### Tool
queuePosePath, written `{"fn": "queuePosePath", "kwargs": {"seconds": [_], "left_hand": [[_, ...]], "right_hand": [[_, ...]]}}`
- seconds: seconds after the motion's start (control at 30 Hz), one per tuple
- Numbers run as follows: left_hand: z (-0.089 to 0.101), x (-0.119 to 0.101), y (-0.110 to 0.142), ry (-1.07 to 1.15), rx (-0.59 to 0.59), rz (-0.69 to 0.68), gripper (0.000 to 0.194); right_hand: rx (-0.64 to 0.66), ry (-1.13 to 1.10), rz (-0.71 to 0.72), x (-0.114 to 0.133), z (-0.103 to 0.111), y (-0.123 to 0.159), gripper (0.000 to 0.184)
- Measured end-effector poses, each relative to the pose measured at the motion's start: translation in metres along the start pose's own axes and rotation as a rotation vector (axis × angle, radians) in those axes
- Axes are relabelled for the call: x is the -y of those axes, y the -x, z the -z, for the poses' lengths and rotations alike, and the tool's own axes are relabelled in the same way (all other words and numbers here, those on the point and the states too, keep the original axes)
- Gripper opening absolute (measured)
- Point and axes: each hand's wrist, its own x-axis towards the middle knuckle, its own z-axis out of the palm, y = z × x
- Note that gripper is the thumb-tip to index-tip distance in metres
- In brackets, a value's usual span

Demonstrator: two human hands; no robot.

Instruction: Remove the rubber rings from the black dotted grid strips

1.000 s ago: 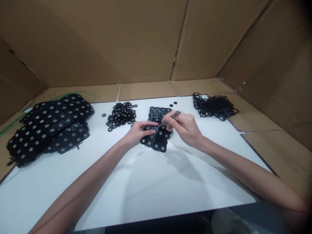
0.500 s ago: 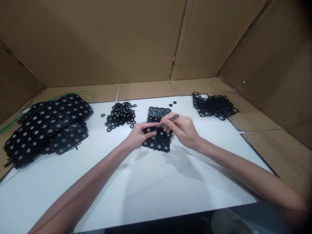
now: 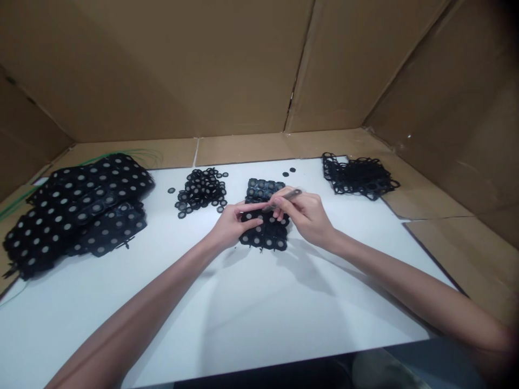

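Observation:
A small black panel (image 3: 264, 242) studded with pale grey-centred round discs lies in the middle of the white board, with a ridge or fold across it. My left hand (image 3: 232, 222) grips the panel from the left, index finger along the ridge and thumb on the nearer part. In my right hand (image 3: 310, 216) is a slim grey metal tool that looks like tweezers (image 3: 294, 193), pinched between thumb and fingers. Its tip points down-left at the panel beside my left index finger. Fingers partly hide the tip and the spot it meets.
A heap of loose black discs (image 3: 199, 190) lies left of the panel. Two discs (image 3: 286, 174) sit behind it. Large black disc-studded sheets (image 3: 60, 210) are stacked far left beside green strands (image 3: 18, 206). Black ring mesh (image 3: 359, 177) lies back right. Cardboard walls (image 3: 170, 70) surround the board.
The nearer part of the panel has shifted slightly to the right and its front edge sits a little straighter. Both hands keep nearly the same place and hold.

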Motion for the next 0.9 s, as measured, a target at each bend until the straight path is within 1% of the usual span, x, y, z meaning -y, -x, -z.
{"fn": "queuePosePath", "kwargs": {"seconds": [0.27, 0.4, 0.67, 0.73, 0.83, 0.9], "left_hand": [[0.002, 0.001, -0.002, 0.058, 0.044, 0.026, 0.036], [0.003, -0.001, -0.002, 0.061, 0.037, 0.053, 0.035], [0.002, 0.0, -0.002, 0.074, 0.024, 0.051, 0.033], [0.002, -0.002, -0.002, 0.104, 0.04, 0.059, 0.04], [0.006, -0.005, -0.002, 0.207, 0.111, 0.156, 0.059], [0.008, -0.006, -0.002, 0.257, 0.138, 0.201, 0.062]], "right_hand": [[0.035, 0.1, 0.066, -0.001, -0.002, -0.003, 0.025], [0.066, 0.129, 0.081, -0.001, -0.004, -0.003, 0.025], [0.057, 0.208, 0.158, -0.005, -0.009, -0.002, 0.024], [0.053, 0.212, 0.174, -0.007, -0.008, -0.003, 0.024], [0.047, 0.226, 0.181, -0.01, -0.004, -0.004, 0.023], [0.043, 0.231, 0.169, -0.011, 0.0, -0.005, 0.023]]}}
